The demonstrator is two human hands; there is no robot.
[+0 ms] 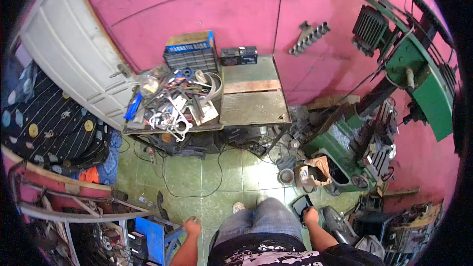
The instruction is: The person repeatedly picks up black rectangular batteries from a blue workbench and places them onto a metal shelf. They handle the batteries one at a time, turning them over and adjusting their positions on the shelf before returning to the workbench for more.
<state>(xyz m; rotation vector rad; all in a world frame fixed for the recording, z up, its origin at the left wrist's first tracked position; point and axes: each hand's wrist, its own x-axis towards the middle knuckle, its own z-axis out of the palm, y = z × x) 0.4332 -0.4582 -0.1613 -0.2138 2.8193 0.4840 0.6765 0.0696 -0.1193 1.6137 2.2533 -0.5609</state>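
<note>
Right hand point(311, 216), person's two o'clock: closed on the edge of a dark pan point(298, 207). Left hand point(192, 226), ten o'clock: fingers curled; whether holding anything, I cannot tell. Tin point(281, 179), one o'clock: contents unclear. Carton point(321, 161), just beside it, open: dark matter inside. Drawer cabinet point(192, 61), eleven o'clock: contents hidden.

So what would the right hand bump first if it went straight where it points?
Beyond the black thing in the right hand, probably the round container on the floor, though depth is hard to judge.
</note>
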